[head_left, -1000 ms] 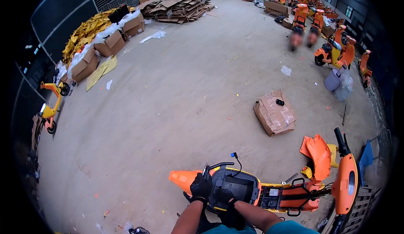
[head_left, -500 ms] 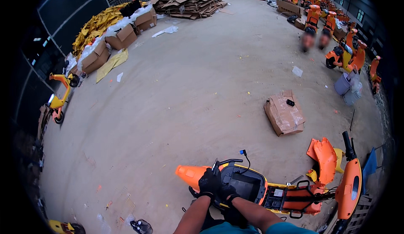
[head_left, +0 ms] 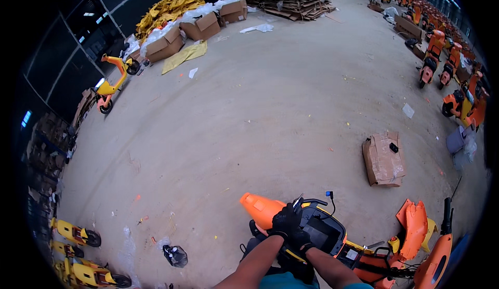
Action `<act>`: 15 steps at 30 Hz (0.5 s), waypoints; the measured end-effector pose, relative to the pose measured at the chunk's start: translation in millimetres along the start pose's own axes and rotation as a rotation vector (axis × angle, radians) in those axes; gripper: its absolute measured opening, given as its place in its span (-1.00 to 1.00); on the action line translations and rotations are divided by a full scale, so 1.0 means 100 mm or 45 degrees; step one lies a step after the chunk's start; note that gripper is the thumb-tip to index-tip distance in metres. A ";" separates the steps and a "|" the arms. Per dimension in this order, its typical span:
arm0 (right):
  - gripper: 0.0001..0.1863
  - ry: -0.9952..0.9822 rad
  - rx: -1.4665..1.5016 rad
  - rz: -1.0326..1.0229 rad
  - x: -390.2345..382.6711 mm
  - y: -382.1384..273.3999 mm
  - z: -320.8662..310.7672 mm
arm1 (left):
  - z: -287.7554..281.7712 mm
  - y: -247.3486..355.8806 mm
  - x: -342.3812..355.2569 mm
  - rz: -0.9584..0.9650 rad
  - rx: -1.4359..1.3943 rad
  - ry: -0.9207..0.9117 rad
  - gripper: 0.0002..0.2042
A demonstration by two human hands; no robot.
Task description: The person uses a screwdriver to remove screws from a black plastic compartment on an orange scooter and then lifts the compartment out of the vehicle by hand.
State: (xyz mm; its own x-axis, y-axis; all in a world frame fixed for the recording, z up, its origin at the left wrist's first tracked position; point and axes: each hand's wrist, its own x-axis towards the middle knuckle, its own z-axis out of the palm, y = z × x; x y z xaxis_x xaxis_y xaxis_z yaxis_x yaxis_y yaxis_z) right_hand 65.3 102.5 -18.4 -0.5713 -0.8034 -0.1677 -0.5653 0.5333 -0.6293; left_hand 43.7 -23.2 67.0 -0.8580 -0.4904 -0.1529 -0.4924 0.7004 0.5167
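Observation:
An orange and yellow electric scooter (head_left: 262, 209) lies lengthwise before me, partly disassembled, its orange tail to the left and handlebar to the right. My left hand (head_left: 285, 220), black-gloved, is closed at the tail end of the dark open compartment (head_left: 323, 231). From its fingers sticks up a slim metallic tool (head_left: 298, 201) whose kind I cannot make out. Just below and right, against the left hand, is my right hand (head_left: 298, 238), also gloved and closed; what it grips is hidden. A black cable with a blue connector (head_left: 329, 194) stands up beyond the compartment.
Loose orange body panels (head_left: 413, 226) lean beside the scooter's front. A cardboard box (head_left: 384, 164) with a small black object on top sits farther right. Yellow scooters (head_left: 78, 232) stand at lower left, near a black plastic bag (head_left: 175, 256). Flattened cardboard (head_left: 291, 0) is piled far back.
The view has swung left, so the scene sits farther right and more yellow scooters show at lower left. Both hands stay together at the same part of the scooter.

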 end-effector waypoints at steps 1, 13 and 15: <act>-0.66 0.004 -0.001 0.025 0.00 0.03 0.06 | -0.03 0.02 0.01 -0.020 -0.001 -0.027 -0.69; -0.65 -0.210 -0.125 0.180 -0.02 0.21 0.15 | -0.11 0.08 0.00 -0.061 0.008 -0.101 -0.68; -0.65 -0.134 -0.104 0.138 -0.02 0.23 0.22 | -0.12 0.08 -0.01 -0.064 0.009 -0.099 -0.68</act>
State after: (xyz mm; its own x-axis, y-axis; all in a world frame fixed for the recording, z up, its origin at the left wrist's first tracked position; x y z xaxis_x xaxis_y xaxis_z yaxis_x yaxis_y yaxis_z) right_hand 66.8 110.5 -49.3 -0.5681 -0.7613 -0.3124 -0.5528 0.6343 -0.5405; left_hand 41.8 -23.2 81.6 -0.8409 -0.4835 -0.2432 -0.5358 0.6796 0.5011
